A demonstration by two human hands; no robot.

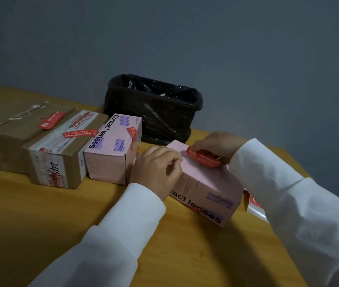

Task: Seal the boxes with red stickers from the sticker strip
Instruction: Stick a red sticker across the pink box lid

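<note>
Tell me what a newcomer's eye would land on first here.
First, the red sticker that the right hand holds over the top of the near pink box, which the left hand steadies. Then the row of three stickered boxes at left, and the black-lined bin behind them.

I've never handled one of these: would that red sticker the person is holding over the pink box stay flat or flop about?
Probably floppy: the red sticker bows between the right hand's fingers. It looks thin, so likely very light. Its adhesive side may cling to the pink box on contact.
</note>
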